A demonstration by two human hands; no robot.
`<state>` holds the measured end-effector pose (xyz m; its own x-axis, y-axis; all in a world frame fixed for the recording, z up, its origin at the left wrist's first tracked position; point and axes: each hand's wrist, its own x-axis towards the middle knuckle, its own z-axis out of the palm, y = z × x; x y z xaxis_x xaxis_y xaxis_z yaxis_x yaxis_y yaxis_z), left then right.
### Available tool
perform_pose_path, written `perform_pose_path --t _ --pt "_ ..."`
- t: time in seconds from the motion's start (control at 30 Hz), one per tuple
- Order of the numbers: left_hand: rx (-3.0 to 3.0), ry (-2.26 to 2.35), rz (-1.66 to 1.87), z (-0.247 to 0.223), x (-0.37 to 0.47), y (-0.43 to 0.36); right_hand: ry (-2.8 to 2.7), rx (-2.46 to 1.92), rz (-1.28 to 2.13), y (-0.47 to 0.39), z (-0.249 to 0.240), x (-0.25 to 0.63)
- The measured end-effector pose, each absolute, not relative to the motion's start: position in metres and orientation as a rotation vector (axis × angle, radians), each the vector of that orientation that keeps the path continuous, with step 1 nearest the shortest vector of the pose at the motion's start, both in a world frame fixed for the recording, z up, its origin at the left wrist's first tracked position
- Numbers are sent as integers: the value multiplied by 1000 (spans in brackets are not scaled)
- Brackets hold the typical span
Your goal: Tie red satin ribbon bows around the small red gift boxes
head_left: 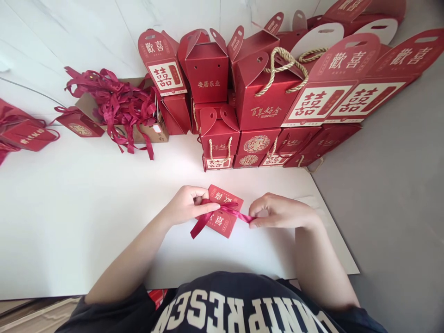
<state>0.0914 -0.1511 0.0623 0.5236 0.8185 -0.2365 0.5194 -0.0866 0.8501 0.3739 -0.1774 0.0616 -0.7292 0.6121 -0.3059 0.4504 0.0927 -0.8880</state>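
A small red gift box [224, 226] with gold characters on its top stands on the white table in front of me. A dark pink ribbon [200, 225] is looped across the box top, with one tail hanging to the left and a small loop at the right. My left hand [189, 203] is closed at the box's left side, thumb and finger pinching the ribbon near its crossing. To the right of the box, my right hand [272, 210] pinches the other ribbon tail and holds it taut.
Several red gift boxes [265, 104], some with gold rope handles, are stacked against the wall. A cardboard box [161, 131] overflows with dark red ribbons [118, 99]. More red boxes [83, 122] stand at the left. A grey wall [391, 185] bounds the table's right side.
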Motion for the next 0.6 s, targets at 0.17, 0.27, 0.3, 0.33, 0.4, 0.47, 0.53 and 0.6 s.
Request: perform_pose_path --t 0.17,0.27,0.3,0.33,0.4,0.47,0.53,0.6 --pt "1819 1161 318 68 91 -156 -1972 -1184 1341 -174 62 372" --pt "1841 1183 309 67 91 -157 -1855 -1089 1308 -173 60 355" --pt "1848 1190 309 67 91 -158 -1833 -1079 1329 -173 58 349" --pt "1856 1197 309 67 92 -158 -1817 -1086 1338 -174 57 344" --pt "1876 1211 311 66 92 -159 -1817 -1120 1331 -174 56 335" --pt "1897 1224 311 66 93 -160 -1876 -1101 1336 -174 56 330" --pt "1919 1238 307 66 93 -161 -1954 -1027 1359 -174 57 327" --pt "1942 1251 304 67 93 -162 -2008 -967 1367 -174 59 326"
